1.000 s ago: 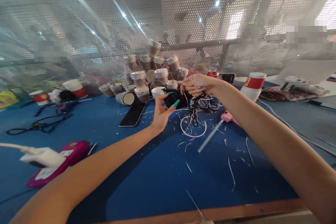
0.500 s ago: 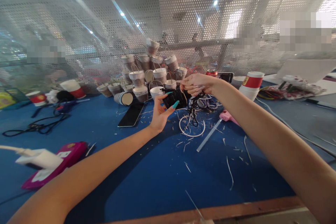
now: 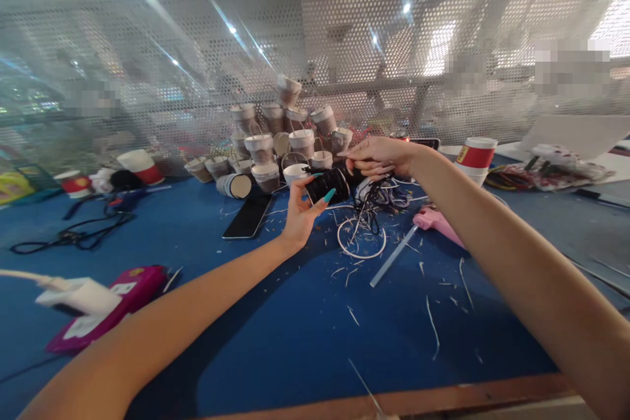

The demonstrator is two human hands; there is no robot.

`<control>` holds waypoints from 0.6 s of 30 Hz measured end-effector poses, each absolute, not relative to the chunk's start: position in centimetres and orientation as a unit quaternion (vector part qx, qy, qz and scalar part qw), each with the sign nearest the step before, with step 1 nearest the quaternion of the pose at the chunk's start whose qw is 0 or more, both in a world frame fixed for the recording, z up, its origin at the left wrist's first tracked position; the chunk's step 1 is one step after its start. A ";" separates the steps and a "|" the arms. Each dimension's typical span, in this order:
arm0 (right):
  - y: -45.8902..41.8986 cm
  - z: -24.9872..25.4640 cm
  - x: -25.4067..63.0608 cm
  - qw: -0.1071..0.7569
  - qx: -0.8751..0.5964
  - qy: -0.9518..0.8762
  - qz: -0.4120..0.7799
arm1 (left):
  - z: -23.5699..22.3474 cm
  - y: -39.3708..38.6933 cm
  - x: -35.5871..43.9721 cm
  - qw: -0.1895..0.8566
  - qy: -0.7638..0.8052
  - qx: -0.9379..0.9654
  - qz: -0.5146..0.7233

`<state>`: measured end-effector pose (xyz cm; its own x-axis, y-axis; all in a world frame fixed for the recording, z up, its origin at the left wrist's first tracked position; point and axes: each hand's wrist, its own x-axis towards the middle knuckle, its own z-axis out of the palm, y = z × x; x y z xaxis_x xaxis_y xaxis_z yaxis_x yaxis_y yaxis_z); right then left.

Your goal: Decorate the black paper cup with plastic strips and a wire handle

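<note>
My left hand (image 3: 298, 220) holds a small dark cup-shaped piece (image 3: 329, 186) wound with black cord, lying sideways between the thumb and fingers. Its turquoise nails rest on the wrapped surface. Close to the right end of that piece, my right hand (image 3: 380, 157) has its fingers pinched together on black cord. A loose tangle of the black cord (image 3: 375, 210) hangs below the right hand. Exactly where the fingertips grip it is hard to see. Behind the left hand stands a pile of small handled cups (image 3: 260, 148) in grey-brown and white.
A pink glue gun (image 3: 436, 220) with a clear glue stick lies under my right forearm. A phone (image 3: 247, 216) lies left of my hands. A purple power strip (image 3: 135, 285) sits by my left forearm. Red-and-white paper cups (image 3: 476, 153) stand at right. White scraps litter the blue table (image 3: 305, 335).
My right hand has shifted slightly to the right, and the hanging black cord has moved right with it. The left hand keeps its hold on the wrapped piece.
</note>
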<state>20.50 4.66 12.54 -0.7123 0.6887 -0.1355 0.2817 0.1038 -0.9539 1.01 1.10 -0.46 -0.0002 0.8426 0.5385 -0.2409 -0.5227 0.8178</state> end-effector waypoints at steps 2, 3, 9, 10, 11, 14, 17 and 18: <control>4.3 12.8 20.8 0.180 -0.347 -0.741 0.547 | -0.5 1.2 1.0 0.401 0.268 0.578 0.659; 4.1 13.0 20.8 0.183 -0.348 -0.750 0.533 | -0.4 1.2 1.0 0.396 0.270 0.577 0.661; 3.6 13.5 21.0 0.198 -0.324 -0.807 0.453 | -0.5 1.2 1.1 0.428 0.296 0.560 0.645; 3.5 13.6 21.0 0.199 -0.325 -0.813 0.440 | -0.6 1.3 1.1 0.428 0.296 0.559 0.646; 3.4 13.6 21.0 0.200 -0.328 -0.818 0.429 | -0.6 1.4 1.0 0.423 0.295 0.558 0.650; 3.1 13.8 21.1 0.193 -0.347 -0.829 0.395 | -0.5 2.0 0.4 0.401 0.293 0.567 0.657; 2.6 14.7 21.2 0.195 -0.370 -0.845 0.332 | -0.4 2.6 -0.4 0.367 0.300 0.579 0.663; 2.5 15.1 21.3 0.213 -0.381 -0.849 0.298 | -0.4 2.8 -0.6 0.355 0.306 0.576 0.670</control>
